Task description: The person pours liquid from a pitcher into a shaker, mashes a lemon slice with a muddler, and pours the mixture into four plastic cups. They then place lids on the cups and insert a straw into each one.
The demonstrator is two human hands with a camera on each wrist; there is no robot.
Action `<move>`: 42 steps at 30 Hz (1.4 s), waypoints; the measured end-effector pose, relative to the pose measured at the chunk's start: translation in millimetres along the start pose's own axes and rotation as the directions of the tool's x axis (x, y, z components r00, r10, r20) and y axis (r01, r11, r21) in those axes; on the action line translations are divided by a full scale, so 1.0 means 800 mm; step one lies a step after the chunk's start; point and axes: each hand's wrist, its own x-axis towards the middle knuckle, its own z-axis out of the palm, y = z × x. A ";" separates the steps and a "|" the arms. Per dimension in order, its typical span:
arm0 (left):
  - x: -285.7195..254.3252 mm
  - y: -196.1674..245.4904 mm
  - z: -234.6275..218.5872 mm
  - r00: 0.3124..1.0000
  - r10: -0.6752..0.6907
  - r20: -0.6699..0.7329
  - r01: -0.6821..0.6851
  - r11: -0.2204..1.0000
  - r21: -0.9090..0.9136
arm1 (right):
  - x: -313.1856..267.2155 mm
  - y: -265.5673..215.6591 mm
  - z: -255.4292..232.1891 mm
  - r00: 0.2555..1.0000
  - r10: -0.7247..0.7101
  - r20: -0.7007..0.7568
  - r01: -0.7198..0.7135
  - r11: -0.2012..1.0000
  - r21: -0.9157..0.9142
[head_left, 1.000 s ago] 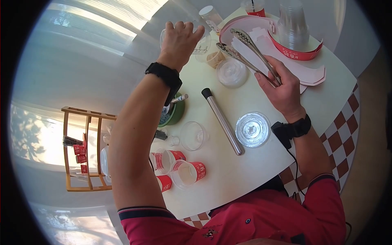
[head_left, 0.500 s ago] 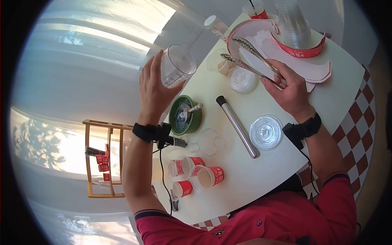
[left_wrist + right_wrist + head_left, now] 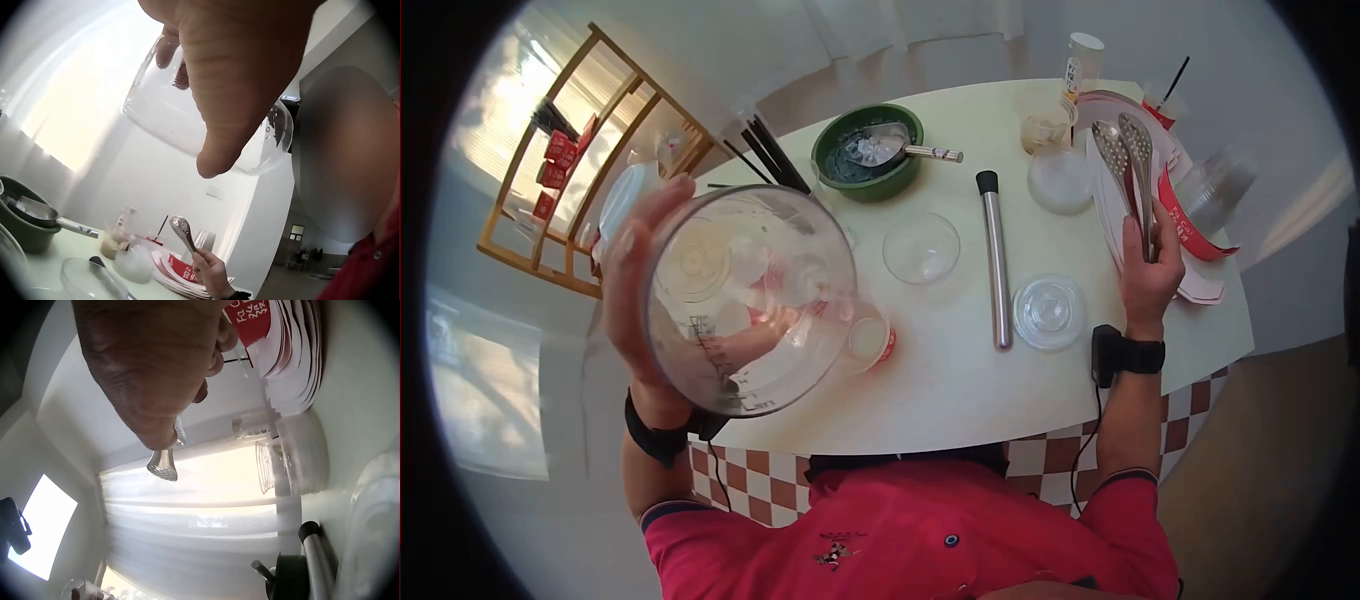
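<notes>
My left hand (image 3: 632, 290) grips a clear measuring cup (image 3: 750, 300) with dark markings, raised close to the head camera. The cup is tilted, its wide mouth facing the camera, and I see the table through it. In the left wrist view the thumb and fingers of that hand (image 3: 244, 69) wrap round the cup's wall (image 3: 165, 122). On the other side, my right hand (image 3: 1150, 285) holds metal tongs (image 3: 1138, 150) with perforated ends above pink and white paper sleeves (image 3: 1200, 285). The tongs' end (image 3: 164, 467) pokes out past the right hand in the right wrist view.
A green bowl (image 3: 880, 188) with a scoop (image 3: 935, 153) in it stands at the back. Midway lie a steel muddler (image 3: 997, 270), a clear dish (image 3: 921, 248) and a clear lid (image 3: 1048, 312). Stacked clear cups (image 3: 1215, 188) sit far right; a wooden rack (image 3: 540, 260) is at left.
My left hand has brought the measuring cup from the far side of the table up close to my face. The head view has turned. The tongs' arms now look closer together in the right hand.
</notes>
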 end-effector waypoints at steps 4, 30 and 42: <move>-0.148 -0.011 -0.045 0.951 -0.239 -0.195 0.248 0.968 0.023 | -0.006 0.001 0.005 0.996 -0.046 0.077 0.045 0.999 0.021; -0.370 -0.046 0.030 0.813 -0.565 -0.138 0.470 0.778 -0.418 | 0.063 -0.193 0.276 0.624 -0.011 0.781 0.612 0.628 -0.481; -0.375 -0.052 0.072 0.831 -0.556 -0.022 0.405 0.631 -0.661 | -0.025 -0.201 0.132 0.345 0.091 0.934 0.568 0.772 -0.285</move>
